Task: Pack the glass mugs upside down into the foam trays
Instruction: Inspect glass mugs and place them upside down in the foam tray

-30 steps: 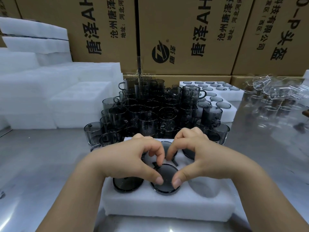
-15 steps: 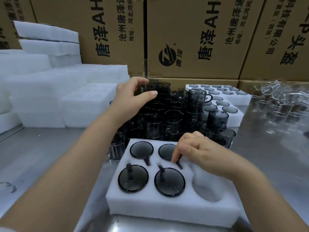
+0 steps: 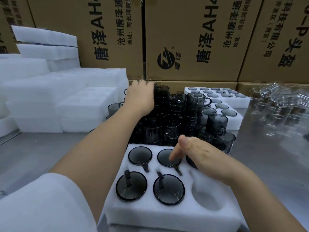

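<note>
A white foam tray (image 3: pixel 175 216) lies in front of me with several smoked glass mugs upside down in its pockets, such as the front middle one (image 3: pixel 168 190). Its front right pocket (image 3: pixel 206 200) holds nothing. My right hand (image 3: pixel 200 153) hovers over the back row with straight fingers, the index fingertip touching the base of the back middle mug (image 3: pixel 164 157); it partly hides a dark mug (image 3: pixel 190 162) in the back right pocket. Behind the tray stands a pile of loose smoked mugs (image 3: pixel 172 121). My left hand (image 3: pixel 140 97) lies on the pile's top back, fingers curled over a mug there.
Stacks of white foam trays (image 3: pixel 66 101) fill the left. A filled foam tray (image 3: pixel 234 118) sits behind the pile at right. Clear glass mugs (image 3: pixel 280 106) crowd the far right. Cardboard boxes (image 3: pixel 192 39) wall off the back. The table is bare steel (image 3: pixel 33 156).
My left hand reached farther back and settled on a mug at the top of the pile. My right hand uncurled from the mug handle, its fingers now straight over the back row.
</note>
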